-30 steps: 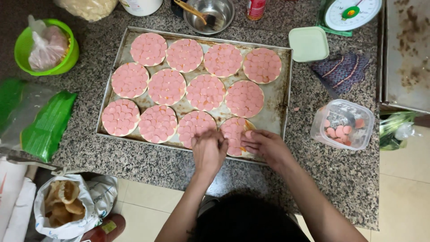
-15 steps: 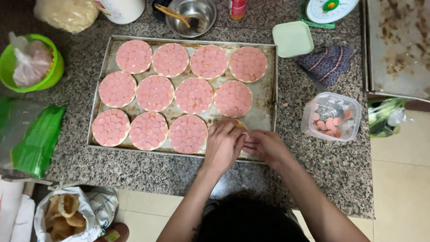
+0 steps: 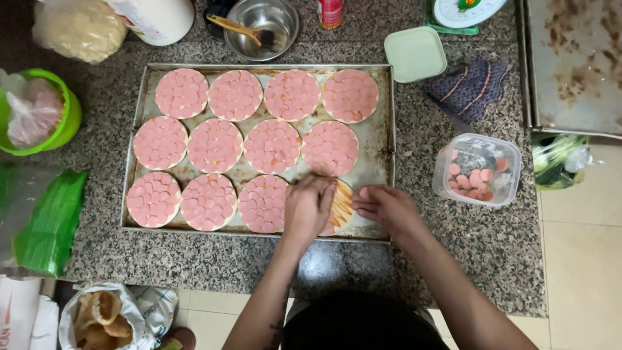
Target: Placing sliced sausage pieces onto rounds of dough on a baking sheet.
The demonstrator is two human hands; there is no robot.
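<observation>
Your left hand [image 3: 310,206] covers the sauced dough round [image 3: 341,209], fingers curled, hold unclear; right hand [image 3: 383,206] beside it, loosely open, empty.

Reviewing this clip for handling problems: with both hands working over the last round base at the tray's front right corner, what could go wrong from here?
1. The left hand covers most of the sauced base, so slices may land unevenly or overlap.
2. That base sits close to the tray rim at the counter's front edge; a nudge from the right hand might push topping off.
3. The open tub of sausage slices stands near the right forearm and could be knocked.
</observation>
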